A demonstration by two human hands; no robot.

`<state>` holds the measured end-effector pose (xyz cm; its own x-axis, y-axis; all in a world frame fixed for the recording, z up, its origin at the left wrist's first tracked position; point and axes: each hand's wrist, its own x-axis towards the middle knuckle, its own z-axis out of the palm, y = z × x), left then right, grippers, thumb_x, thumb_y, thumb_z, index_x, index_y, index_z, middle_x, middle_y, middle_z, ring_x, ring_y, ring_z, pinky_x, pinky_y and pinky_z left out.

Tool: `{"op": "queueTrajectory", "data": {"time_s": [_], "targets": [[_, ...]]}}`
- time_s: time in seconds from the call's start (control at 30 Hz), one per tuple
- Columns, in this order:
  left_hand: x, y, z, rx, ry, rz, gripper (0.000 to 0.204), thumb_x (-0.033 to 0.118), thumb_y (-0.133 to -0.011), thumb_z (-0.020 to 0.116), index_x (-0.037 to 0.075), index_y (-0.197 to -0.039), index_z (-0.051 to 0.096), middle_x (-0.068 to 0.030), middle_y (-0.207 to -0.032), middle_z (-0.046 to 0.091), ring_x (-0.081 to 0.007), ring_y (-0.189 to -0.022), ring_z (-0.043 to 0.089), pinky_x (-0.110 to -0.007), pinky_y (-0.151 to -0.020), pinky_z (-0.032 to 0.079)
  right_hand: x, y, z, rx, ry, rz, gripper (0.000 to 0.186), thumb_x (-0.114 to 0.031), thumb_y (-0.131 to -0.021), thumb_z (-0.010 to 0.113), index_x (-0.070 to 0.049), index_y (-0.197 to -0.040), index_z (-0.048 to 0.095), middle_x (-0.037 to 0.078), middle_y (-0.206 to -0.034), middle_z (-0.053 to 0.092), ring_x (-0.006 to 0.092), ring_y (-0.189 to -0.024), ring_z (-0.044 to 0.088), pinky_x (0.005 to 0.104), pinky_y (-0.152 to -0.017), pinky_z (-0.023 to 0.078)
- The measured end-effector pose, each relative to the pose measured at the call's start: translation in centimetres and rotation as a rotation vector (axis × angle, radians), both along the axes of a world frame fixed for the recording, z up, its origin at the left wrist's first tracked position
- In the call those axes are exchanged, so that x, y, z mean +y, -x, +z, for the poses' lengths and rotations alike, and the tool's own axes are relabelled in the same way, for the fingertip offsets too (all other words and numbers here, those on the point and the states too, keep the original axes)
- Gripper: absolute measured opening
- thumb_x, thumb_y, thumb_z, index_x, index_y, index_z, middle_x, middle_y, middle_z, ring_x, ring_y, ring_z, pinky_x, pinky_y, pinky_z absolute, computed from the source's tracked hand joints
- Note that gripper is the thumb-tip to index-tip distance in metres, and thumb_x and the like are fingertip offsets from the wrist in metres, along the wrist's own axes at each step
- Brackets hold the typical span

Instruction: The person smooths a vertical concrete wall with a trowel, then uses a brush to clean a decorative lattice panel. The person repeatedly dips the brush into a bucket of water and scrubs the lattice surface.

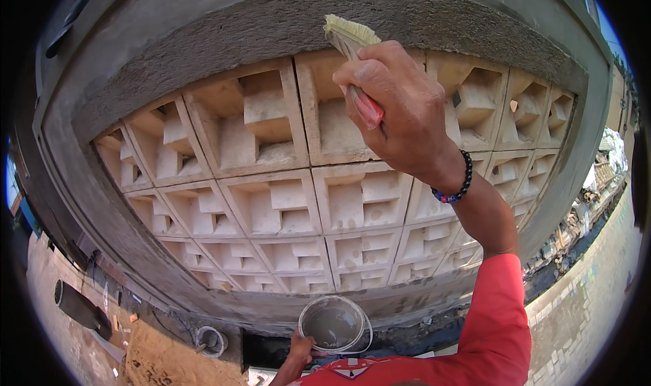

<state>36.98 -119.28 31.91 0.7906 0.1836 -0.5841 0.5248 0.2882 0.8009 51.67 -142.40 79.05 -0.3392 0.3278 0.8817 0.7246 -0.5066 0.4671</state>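
Note:
My right hand is closed round the handle of a brush with pale yellowish bristles and a red handle end. It is raised in front of the upper blocks, and the bristles lie over the dark, rough mortar band above them; whether they touch it I cannot tell. Low down, my left hand grips the rim of a white bucket holding grey, watery liquid. Behind both hands stands a wall panel of cream ventilation blocks, with stepped openings.
A smooth grey cement frame surrounds the panel. On the ground at lower left are a small bucket, a sand pile and a black cylindrical container. Rubble lines the right side beside paving.

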Motion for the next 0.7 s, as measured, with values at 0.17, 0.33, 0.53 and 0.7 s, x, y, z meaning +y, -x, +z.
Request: {"op": "queueTrajectory", "data": {"time_s": [0.17, 0.33, 0.53, 0.7], "targets": [[1.0, 0.4, -2.5, -0.070, 0.057, 0.056, 0.065, -0.014, -0.072, 0.039, 0.010, -0.132, 0.037, -0.0223, -0.116, 0.050, -0.0433, -0.078, 0.063, -0.048, -0.044, 0.060, 3.1, 3.7, -9.8, 0.814, 0.225, 0.484, 0.013, -0.001, -0.078, 0.062, -0.003, -0.092, 0.061, 0.010, -0.084, 0.061, 0.0235, -0.069, 0.060, 0.0328, -0.059, 0.048], [0.1, 0.4, 1.4, -0.056, 0.108, 0.112, 0.062, -0.013, -0.074, 0.040, 0.014, -0.129, 0.042, -0.0174, -0.112, 0.054, -0.0375, -0.080, 0.064, -0.049, -0.045, 0.060, 8.2, 3.7, -27.4, 1.675, 0.665, 0.402, 0.021, -0.016, -0.080, 0.057, -0.004, -0.097, 0.060, 0.015, -0.073, 0.063, 0.0302, -0.070, 0.062, 0.0402, -0.064, 0.048], [1.1, 0.7, 0.8, -0.069, 0.130, 0.174, 0.059, -0.012, -0.074, 0.041, 0.012, -0.128, 0.043, -0.0172, -0.110, 0.055, -0.0360, -0.081, 0.064, -0.049, -0.045, 0.060, 11.9, 4.1, -42.6, 1.720, 0.848, 0.267, 0.023, -0.019, -0.080, 0.059, -0.007, -0.100, 0.062, 0.010, -0.075, 0.064, 0.0244, -0.072, 0.063, 0.0386, -0.068, 0.047], [1.4, 1.1, 0.6, -0.084, 0.092, 0.196, 0.061, -0.013, -0.074, 0.042, 0.012, -0.129, 0.043, -0.0173, -0.109, 0.054, -0.0362, -0.081, 0.064, -0.048, -0.045, 0.060, 9.5, 0.9, -33.1, 2.057, 0.510, 0.450, 0.020, -0.013, -0.084, 0.063, -0.001, -0.101, 0.061, 0.005, -0.075, 0.065, 0.0111, -0.071, 0.063, 0.0259, -0.060, 0.050]]}}
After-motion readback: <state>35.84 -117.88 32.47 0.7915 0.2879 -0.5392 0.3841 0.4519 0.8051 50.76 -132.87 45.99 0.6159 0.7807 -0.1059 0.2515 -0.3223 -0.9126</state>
